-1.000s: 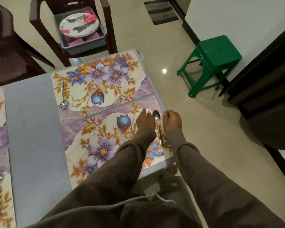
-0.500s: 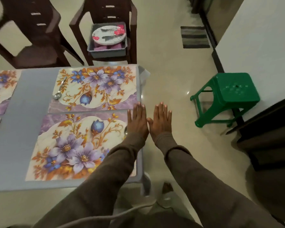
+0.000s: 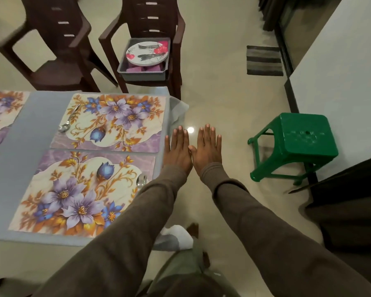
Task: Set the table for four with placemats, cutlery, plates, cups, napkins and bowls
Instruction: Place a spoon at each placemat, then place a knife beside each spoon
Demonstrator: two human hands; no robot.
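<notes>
Hands are flat and hold nothing. The left hand (image 3: 177, 150) and the right hand (image 3: 207, 149) are side by side with straight fingers, held out past the right edge of the desk (image 3: 19, 133), over the floor.

Some of the job looks done. The near placemat (image 3: 81, 194) lies on the desk with a spoon (image 3: 141, 181) on its right side, partly hidden by the left sleeve. The far placemat (image 3: 114, 123) lies just behind it, and its spoon (image 3: 68, 122) sits on the left side. Bits of more flowery mats show at the left edge, so four mats may be down, but I cannot see them whole.

A lot looks left to do. No plates, cups, napkins or bowls are on the desk here. The flowered plates (image 3: 147, 53) sit stacked in a grey tub (image 3: 142, 75) on a brown chair (image 3: 150, 22) beyond the far end of the desk. Purple things lie under them, too hidden to name. I think the plates should come next.
</notes>
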